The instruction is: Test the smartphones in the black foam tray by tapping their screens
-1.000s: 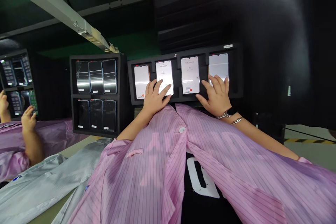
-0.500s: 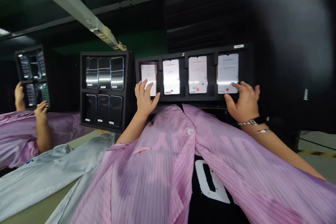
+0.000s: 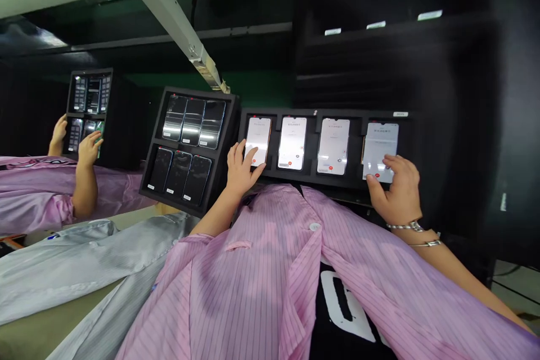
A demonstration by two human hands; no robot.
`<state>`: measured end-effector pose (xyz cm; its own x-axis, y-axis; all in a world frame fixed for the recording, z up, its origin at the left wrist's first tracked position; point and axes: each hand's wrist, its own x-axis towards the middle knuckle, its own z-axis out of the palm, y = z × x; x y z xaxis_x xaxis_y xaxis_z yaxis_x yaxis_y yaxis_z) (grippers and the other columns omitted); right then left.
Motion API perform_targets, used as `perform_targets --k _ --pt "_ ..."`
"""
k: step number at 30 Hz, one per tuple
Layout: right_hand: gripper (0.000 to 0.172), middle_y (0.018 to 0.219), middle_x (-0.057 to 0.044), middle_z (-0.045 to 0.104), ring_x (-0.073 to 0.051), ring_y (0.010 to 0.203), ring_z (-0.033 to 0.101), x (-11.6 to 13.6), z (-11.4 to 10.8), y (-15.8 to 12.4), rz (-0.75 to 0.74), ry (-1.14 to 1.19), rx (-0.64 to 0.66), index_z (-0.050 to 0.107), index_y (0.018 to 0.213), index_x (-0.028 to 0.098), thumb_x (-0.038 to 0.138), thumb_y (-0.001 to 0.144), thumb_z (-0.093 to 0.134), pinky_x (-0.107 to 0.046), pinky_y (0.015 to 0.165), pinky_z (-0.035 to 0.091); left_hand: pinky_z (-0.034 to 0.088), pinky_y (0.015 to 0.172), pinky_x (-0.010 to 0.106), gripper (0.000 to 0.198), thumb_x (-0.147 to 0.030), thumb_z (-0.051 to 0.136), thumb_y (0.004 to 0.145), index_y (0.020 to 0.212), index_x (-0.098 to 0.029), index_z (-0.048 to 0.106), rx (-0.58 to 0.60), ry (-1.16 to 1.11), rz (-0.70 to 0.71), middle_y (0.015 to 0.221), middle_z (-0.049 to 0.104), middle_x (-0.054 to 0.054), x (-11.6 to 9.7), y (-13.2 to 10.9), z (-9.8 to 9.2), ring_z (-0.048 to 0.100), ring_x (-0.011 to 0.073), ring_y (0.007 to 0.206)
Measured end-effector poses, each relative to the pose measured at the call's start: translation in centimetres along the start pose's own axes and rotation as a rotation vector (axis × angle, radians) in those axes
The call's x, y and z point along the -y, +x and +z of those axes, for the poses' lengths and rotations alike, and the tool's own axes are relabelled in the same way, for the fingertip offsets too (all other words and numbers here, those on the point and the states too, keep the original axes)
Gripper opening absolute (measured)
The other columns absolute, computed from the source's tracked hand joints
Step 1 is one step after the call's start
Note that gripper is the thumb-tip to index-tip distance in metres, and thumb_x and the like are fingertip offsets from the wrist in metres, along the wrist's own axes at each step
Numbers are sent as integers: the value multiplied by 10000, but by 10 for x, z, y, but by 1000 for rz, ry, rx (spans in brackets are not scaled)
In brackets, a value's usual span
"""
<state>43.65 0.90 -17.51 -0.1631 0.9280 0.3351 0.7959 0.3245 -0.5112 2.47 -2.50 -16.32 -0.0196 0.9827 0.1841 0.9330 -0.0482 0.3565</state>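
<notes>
A long black tray (image 3: pixel 312 175) in front of me holds a row of upright phones with lit white screens. My left hand (image 3: pixel 240 170) is at the leftmost phone (image 3: pixel 259 134), fingers spread, fingertips over its lower screen. Over at the right end, my right hand (image 3: pixel 399 190) reaches onto the last phone (image 3: pixel 379 143). Its fingers lie over the lower right of that screen, with the thumb apart at the bottom edge. Between my hands are two more lit phones, one brighter (image 3: pixel 292 140) and one greyer (image 3: pixel 333 143); several screens show a red round button.
To the left stands a tilted black tray (image 3: pixel 157 142) with two rows of dark-screened phones. Farther left, a co-worker's hands (image 3: pixel 89 147) are at another phone tray (image 3: pixel 109 90). A pale metal beam (image 3: pixel 172 17) slants overhead. Black panels with small white labels (image 3: pixel 376 25) rise behind.
The whole view has shifted, so trays and hands sit lower and farther right. My right-hand fingers have moved farther over the rightmost phone's screen. My left hand stays by the leftmost phone.
</notes>
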Motion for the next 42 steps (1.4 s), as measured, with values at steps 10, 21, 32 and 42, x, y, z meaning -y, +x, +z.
perform_targets --k 10,21,32,42 --pt "364 1297 -150 675 -362 1288 618 73 -8 124 -376 184 -232 584 1292 224 274 935 642 -631 1079 521 449 1160 556 626 -534 560 989 1464 -128 531 -103 9 -31 1562 483 239 18 11 12 478 400 1446" --pt "509 1485 -157 578 -346 1446 456 133 -37 465 -401 -57 -172 649 1317 24 340 918 680 -553 1147 367 492 1128 570 624 -501 586 982 1482 -138 497 -160 47 10 1513 534 229 31 9 14 508 407 1418" --pt "399 1081 22 717 -130 910 710 154 -82 334 -539 181 -245 537 1406 262 167 1021 503 -334 907 568 314 1229 660 661 -562 493 1016 1504 -120 438 -202 -160 -98 1559 426 282 22 21 5 352 406 1527" --pt "458 665 7 586 -134 635 557 117 -45 96 231 1030 629 618 834 214 644 986 568 -313 661 492 572 974 433 670 -598 622 967 1502 -235 448 269 -472 303 1303 687 126 -68 51 -26 721 246 1063"
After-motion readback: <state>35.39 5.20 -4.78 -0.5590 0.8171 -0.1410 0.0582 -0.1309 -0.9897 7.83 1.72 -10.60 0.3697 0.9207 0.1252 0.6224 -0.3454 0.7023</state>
